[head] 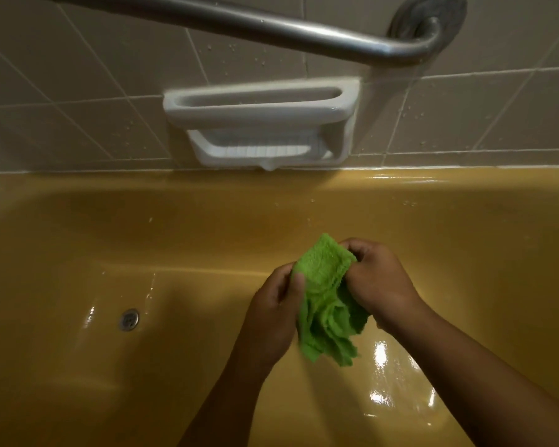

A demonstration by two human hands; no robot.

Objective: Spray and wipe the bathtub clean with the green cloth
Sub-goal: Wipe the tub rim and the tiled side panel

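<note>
Over the bathtub [78, 240] floor a cloth [326, 301], left hand [271, 321] gripping its left edge, right hand [378, 279] its right, drain [129, 319] in the floor well to the left, soap dish [259, 124] on the wall [78, 91] behind the far rim, grab bar [271, 30] above it.

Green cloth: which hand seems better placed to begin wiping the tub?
Probably the right hand: it holds the green cloth by its bunched top, above the wet bathtub floor. The left hand only pinches one side edge, though both hold it.

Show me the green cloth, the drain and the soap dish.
green cloth [323, 279], head view, middle of its upper fold.
drain [129, 319], head view, centre of the metal ring.
soap dish [259, 113], head view, its upper bar.
</note>
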